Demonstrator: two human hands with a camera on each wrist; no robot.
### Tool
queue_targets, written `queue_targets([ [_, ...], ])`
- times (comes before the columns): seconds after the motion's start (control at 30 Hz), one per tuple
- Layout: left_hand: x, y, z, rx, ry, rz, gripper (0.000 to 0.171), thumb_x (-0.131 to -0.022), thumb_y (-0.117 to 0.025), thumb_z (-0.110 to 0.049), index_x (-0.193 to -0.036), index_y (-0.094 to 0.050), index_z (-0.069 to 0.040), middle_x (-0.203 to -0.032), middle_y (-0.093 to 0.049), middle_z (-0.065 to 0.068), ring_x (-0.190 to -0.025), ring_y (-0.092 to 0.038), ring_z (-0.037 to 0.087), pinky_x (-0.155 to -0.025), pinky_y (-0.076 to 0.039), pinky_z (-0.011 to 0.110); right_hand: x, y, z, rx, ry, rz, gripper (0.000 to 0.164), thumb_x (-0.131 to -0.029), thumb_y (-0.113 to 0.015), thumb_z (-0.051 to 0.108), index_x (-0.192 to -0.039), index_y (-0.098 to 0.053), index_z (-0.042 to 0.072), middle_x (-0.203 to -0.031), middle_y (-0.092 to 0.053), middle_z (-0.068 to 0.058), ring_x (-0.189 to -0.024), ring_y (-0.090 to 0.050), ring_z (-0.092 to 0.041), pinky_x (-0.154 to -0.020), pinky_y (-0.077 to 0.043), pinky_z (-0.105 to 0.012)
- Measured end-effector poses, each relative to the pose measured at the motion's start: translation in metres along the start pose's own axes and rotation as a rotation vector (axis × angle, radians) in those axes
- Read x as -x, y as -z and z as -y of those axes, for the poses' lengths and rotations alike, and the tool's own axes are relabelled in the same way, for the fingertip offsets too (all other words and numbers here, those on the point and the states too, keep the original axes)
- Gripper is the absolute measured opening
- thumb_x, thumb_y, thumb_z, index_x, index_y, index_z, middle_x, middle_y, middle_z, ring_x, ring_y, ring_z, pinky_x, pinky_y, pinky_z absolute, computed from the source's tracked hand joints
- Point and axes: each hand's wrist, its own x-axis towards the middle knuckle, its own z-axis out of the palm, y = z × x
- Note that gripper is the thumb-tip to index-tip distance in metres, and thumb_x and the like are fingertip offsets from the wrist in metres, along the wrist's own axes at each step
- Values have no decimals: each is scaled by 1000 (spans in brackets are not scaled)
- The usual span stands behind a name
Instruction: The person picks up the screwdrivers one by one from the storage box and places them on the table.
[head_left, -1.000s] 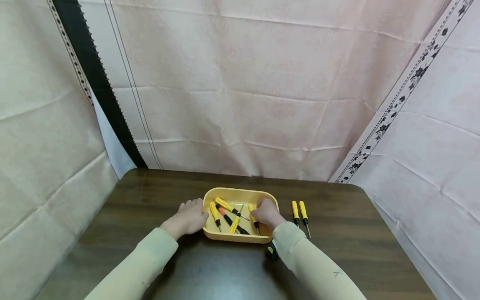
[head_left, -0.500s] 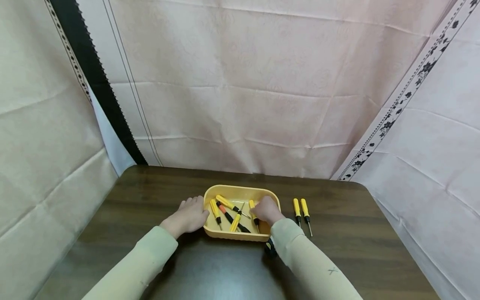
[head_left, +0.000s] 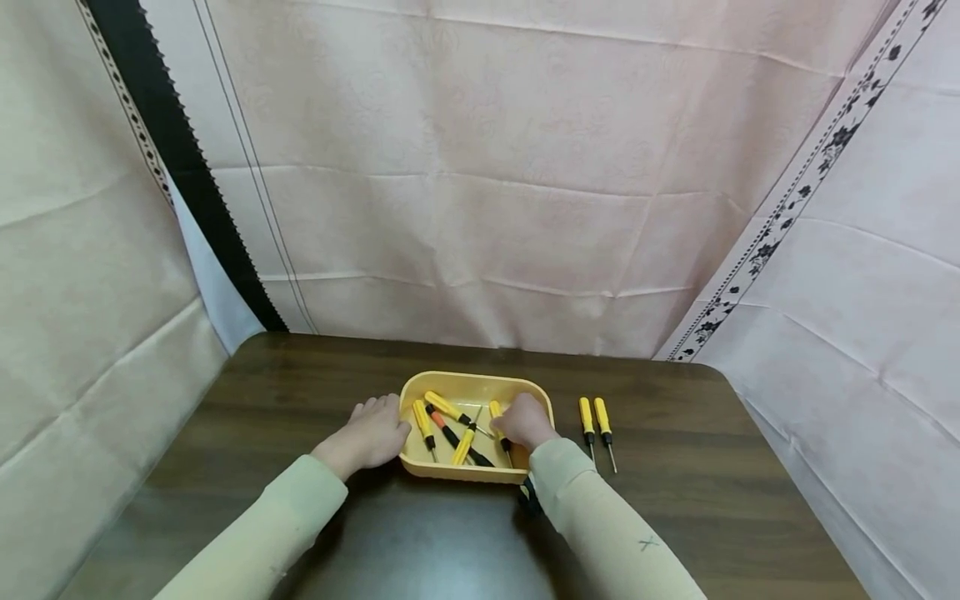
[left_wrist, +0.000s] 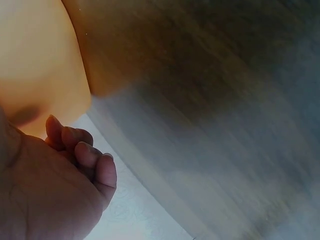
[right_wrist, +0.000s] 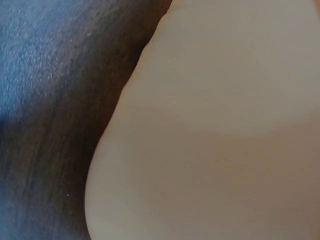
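A pale yellow plastic tray (head_left: 480, 473) stands on the table, holding several screwdrivers. My left hand (head_left: 371, 433) grips its left end, thumb at the rim; in the left wrist view, curled fingers (left_wrist: 105, 172) lie close against the tray wall (left_wrist: 40, 55). Inside the right end, my right hand (head_left: 527, 421) pinches a yellow-handled screwdriver (head_left: 496, 409), its shaft pointing toward the front wall. Left of it lie a yellow screwdriver (head_left: 423, 421), one angled at the back (head_left: 445, 406), one near the front (head_left: 462, 447) and a red-and-black one (head_left: 438, 420). The tray's outside fills the right wrist view, hiding the right fingers.
Right of the tray, two yellow-handled screwdrivers (head_left: 587, 417) lie side by side on the dark wooden table (head_left: 675, 500). A small black object (head_left: 528, 495) shows under the right wrist. Pale cloth (head_left: 480, 208) hangs behind the table's far edge.
The head view has shifted slightly. Both hands keep their places at the tray, and the screwdrivers lie as before.
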Motion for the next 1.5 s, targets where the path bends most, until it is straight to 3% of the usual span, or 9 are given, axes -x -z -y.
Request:
queue_targets([
  [0.27, -1, -2, -1, -29, -13, -11, 47, -97, -43, -32, -128, -47, 3, -106, -52, 8, -91, -43, 24, -85, -33, 44, -1, 0, -5, 36, 40, -18, 36, -84, -74, 21, -60, -50, 10, -54, -41, 0, -47, -40, -15, -51, -36, -27],
  [0.6, 1, 11, -5, -276, -145, -164, 48, -88, -50, -31, -119, -49, 7, -114, -53, 20, -108, -46, 36, -97, -32, 51, 4, 0, -1, -2, 55, -31, 32, -84, -73, 18, -61, -53, 9, -54, -41, 1, -45, -41, -13, -46, -34, -25],
  [0.83, -2, 10, -4, -251, -120, -118, 40, -89, -51, -30, -113, -47, 1, -103, -48, 14, -99, -43, 31, -91, -32, 48, 4, 1, -1, -2, 63, -38, 36, -84, -73, 18, -58, -49, 11, -51, -39, 1, -44, -41, -13, -48, -35, -26],
  [1.1, 0, 7, -6, -244, -86, -85, 45, -92, -49, -32, -120, -44, 3, -110, -48, 15, -102, -41, 29, -92, -31, 47, 4, -1, -1, -6, 68, -30, 37, -84, -71, 15, -57, -46, 11, -51, -37, 1, -45, -39, -15, -50, -35, -26],
  [1.27, 1, 7, -5, -242, -87, -73, 43, -93, -49, -31, -118, -44, 3, -106, -47, 14, -100, -41, 29, -90, -31, 47, 4, 0, 0, -75, 45, 11, 34, -85, -70, 13, -60, -47, 11, -56, -37, 1, -47, -37, -14, -49, -34, -26],
  [1.43, 0, 6, -4, -224, -77, -67, 42, -93, -51, -32, -117, -44, 2, -104, -46, 13, -97, -40, 29, -89, -31, 47, 8, 14, 6, -148, 55, 75, 42, -89, -68, 18, -55, -45, 15, -52, -36, 4, -45, -32, -11, -45, -30, -27],
  [1.5, 0, 6, -4, -214, -77, -67, 42, -93, -51, -32, -116, -44, 2, -103, -46, 13, -97, -39, 29, -89, -31, 47, 11, 23, 9, -205, 71, 99, 41, -92, -65, 19, -57, -46, 12, -54, -38, 2, -47, -35, -13, -48, -36, -29],
])
